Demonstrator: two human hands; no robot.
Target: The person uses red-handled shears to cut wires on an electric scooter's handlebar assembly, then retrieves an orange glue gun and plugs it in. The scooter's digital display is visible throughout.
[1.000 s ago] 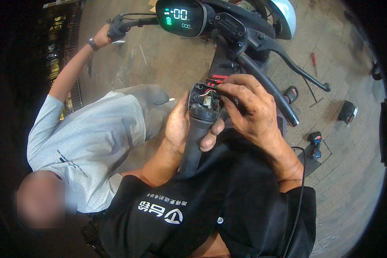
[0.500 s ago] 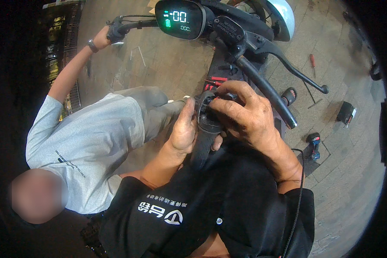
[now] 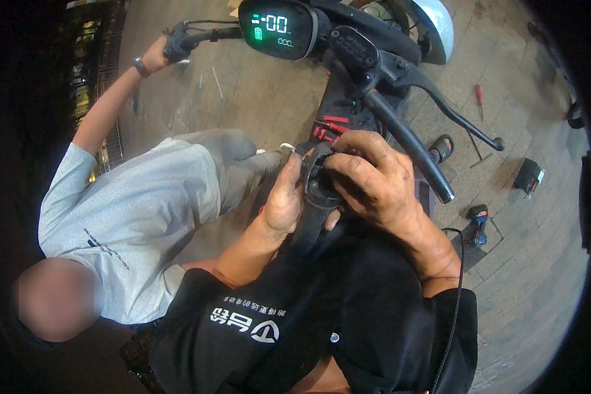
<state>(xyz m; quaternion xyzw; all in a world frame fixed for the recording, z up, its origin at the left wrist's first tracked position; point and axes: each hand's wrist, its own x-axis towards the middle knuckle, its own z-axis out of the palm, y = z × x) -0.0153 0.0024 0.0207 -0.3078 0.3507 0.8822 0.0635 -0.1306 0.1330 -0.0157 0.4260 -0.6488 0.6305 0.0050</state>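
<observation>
Since the earlier frame, the right hand (image 3: 374,180) has been shifted over the black grip housing (image 3: 318,187), fingers pinching at its top. Housing is clasped by the left hand (image 3: 284,200), below the handlebar (image 3: 407,141). Red wires (image 3: 328,128) are exposed; reassembly prob. unfinished.

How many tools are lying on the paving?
2: a red-handled screwdriver near the brake lever, and a cordless drill right of the right hand. Others may be hidden.
</observation>
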